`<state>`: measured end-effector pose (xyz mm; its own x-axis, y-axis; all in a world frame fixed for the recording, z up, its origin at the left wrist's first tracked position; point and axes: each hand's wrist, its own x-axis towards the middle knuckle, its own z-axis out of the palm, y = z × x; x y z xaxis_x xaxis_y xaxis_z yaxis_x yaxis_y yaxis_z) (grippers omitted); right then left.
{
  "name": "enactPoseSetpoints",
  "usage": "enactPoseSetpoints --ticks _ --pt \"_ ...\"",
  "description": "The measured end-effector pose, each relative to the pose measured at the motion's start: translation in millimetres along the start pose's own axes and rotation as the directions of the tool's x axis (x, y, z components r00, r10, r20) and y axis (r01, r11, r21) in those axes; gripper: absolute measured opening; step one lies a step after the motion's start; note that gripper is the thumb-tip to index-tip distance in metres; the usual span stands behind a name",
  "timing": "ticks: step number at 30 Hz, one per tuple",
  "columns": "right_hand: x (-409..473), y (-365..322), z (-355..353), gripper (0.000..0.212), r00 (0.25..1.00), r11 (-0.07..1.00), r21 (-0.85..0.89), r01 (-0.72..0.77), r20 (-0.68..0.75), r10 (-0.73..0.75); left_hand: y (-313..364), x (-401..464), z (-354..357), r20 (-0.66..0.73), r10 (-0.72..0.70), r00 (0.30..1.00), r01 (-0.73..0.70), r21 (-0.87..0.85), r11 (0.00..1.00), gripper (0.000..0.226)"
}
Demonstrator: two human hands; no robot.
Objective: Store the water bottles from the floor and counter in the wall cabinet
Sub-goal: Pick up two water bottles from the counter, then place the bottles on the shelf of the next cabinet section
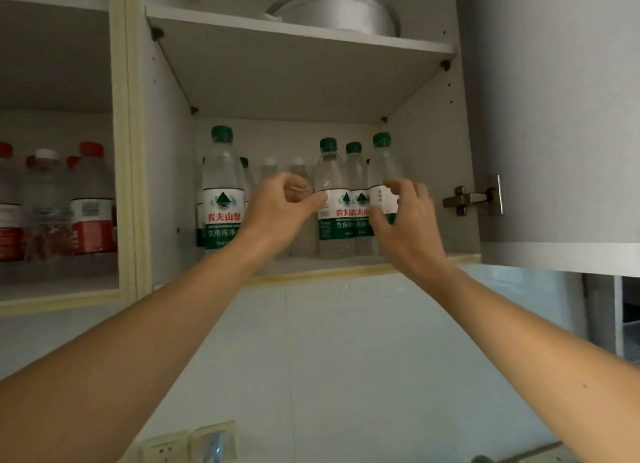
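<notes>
Wall cabinet (460,171) open, bottom shelf (346,272) filling with green-capped water bottles (332,199). Left hand (277,213) and right hand (405,220) hovering loosely curled, gripping nothing, probably squaring the row to save space.

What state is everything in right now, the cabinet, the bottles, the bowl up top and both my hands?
Wall cabinet door: swung open.
Green-capped bottles: upright on the lower shelf, capped.
Red-capped bottles: upright in the left compartment, capped.
Metal basin: on the upper shelf; which way up is unclear.
Left hand: fingers curled, thumb tip on a bottle label.
Right hand: fingers curled at the rightmost bottle; grip unclear.
</notes>
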<state>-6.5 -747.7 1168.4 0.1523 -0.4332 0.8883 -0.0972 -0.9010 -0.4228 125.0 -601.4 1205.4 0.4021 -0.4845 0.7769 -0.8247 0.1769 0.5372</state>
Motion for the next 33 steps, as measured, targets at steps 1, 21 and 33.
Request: enactPoseSetpoints --ticks 1,21,33 --pt "-12.6 -8.1 0.6 0.042 1.000 0.999 0.044 0.024 0.008 -0.025 -1.1 -11.5 -7.9 -0.013 0.034 0.999 -0.034 -0.013 0.999 0.031" --pt "-359.6 -42.3 110.0 0.053 0.716 0.945 0.131 -0.298 0.686 0.131 -177.4 -343.4 -75.5 -0.033 -0.200 0.979 0.202 0.246 0.948 0.058" --pt "-582.3 -27.1 161.0 0.027 0.089 0.805 -0.332 -0.491 0.900 0.426 -301.2 -575.4 -88.8 -0.053 -0.880 0.473 0.820 0.393 0.417 0.024"
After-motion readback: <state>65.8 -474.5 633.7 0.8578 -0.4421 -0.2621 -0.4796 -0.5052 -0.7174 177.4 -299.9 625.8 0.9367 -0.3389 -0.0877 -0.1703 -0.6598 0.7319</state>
